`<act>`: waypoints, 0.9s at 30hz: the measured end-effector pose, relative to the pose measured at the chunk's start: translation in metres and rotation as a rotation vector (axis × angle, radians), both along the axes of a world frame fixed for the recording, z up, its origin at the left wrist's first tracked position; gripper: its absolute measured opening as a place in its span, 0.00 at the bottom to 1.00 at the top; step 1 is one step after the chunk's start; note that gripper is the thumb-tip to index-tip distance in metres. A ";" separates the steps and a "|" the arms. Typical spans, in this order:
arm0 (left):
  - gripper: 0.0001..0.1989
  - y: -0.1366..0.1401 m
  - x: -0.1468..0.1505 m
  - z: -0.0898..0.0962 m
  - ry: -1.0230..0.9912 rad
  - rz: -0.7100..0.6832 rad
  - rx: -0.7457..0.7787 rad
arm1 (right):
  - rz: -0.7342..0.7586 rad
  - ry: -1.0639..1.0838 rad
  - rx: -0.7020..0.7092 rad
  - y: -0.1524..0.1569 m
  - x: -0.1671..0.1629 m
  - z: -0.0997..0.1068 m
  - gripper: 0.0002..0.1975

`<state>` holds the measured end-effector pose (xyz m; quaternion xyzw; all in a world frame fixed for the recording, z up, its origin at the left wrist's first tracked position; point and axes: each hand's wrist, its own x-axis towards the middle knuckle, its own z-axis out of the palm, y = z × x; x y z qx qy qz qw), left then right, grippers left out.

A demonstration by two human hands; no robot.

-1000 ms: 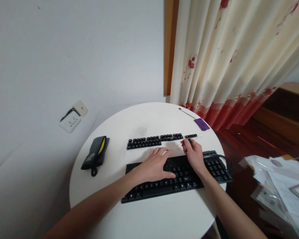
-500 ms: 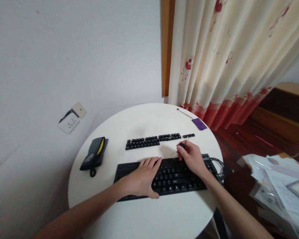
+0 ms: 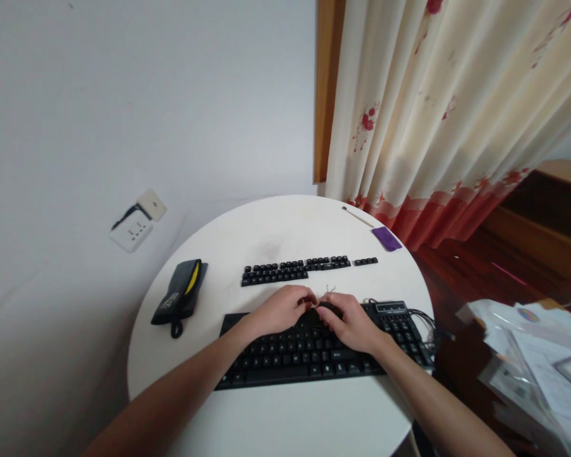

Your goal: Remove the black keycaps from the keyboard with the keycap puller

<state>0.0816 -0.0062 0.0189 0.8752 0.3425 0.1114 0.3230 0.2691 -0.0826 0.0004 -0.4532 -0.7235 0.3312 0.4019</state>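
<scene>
A black keyboard (image 3: 285, 376) lies across the front half of the round white table, its upper rows partly hidden by my hands. My right hand (image 3: 356, 325) is closed round the black handle of a wire keycap puller (image 3: 331, 308), whose thin wire ends point up and away from the keys. Close beside it, my left hand (image 3: 282, 310) has its fingers bent and drawn together at the puller's side, over the keyboard's top edge. What sits between the left fingertips is too small to make out. Behind the keyboard, loose black keycaps (image 3: 276, 274) stand in rows.
A dark pouch with a yellow strip (image 3: 181, 293) lies at the table's left. Toward the back right are a small brush (image 3: 358, 216) and a purple cloth (image 3: 386, 238). Cables (image 3: 426, 319) bunch at the keyboard's right end. Plastic bags (image 3: 528, 355) lie beyond the table's right edge.
My left hand has lifted from lying flat on the keyboard and moved up to my right hand. The right hand has come left with the puller, its wire end now turned upward.
</scene>
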 end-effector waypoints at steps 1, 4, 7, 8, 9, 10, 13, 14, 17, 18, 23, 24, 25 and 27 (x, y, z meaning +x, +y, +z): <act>0.10 -0.001 -0.001 0.000 -0.018 -0.007 -0.036 | 0.007 -0.007 0.002 0.000 0.000 -0.001 0.11; 0.10 -0.004 -0.006 0.005 -0.001 -0.094 -0.123 | 0.084 -0.020 0.030 0.000 -0.002 -0.001 0.11; 0.05 -0.009 -0.012 0.012 0.045 -0.264 -0.126 | 0.220 -0.016 0.044 -0.002 -0.002 0.003 0.11; 0.04 -0.010 -0.014 0.013 0.054 -0.300 -0.109 | 0.258 -0.020 0.046 -0.003 -0.002 0.004 0.11; 0.06 -0.012 -0.014 0.014 0.060 -0.318 -0.094 | 0.284 -0.029 0.046 -0.004 -0.001 0.005 0.11; 0.08 -0.013 -0.014 0.013 0.064 -0.322 -0.084 | 0.299 -0.041 0.047 -0.004 -0.001 0.005 0.11; 0.10 -0.015 -0.010 0.006 0.071 -0.272 -0.058 | 0.254 -0.065 0.048 -0.005 0.000 0.003 0.11; 0.09 -0.015 -0.008 0.003 0.069 -0.245 -0.044 | 0.216 -0.067 0.049 -0.004 0.000 0.001 0.10; 0.08 -0.014 -0.004 -0.005 0.056 -0.209 -0.005 | 0.105 -0.059 0.043 -0.003 -0.003 -0.003 0.09; 0.08 -0.014 -0.004 -0.007 0.053 -0.216 0.006 | 0.084 -0.053 0.031 -0.002 -0.004 -0.004 0.10; 0.10 -0.012 -0.002 -0.006 0.064 -0.241 0.024 | -0.008 0.015 -0.078 0.001 -0.006 -0.010 0.14; 0.10 -0.013 -0.002 -0.005 0.058 -0.240 0.027 | -0.045 0.039 -0.102 0.002 -0.006 -0.012 0.16; 0.10 -0.013 -0.001 -0.004 0.047 -0.234 0.037 | -0.088 0.066 -0.124 0.003 -0.006 -0.014 0.17; 0.08 -0.013 0.001 -0.004 0.011 -0.203 0.083 | -0.180 0.128 -0.158 0.005 -0.004 -0.018 0.18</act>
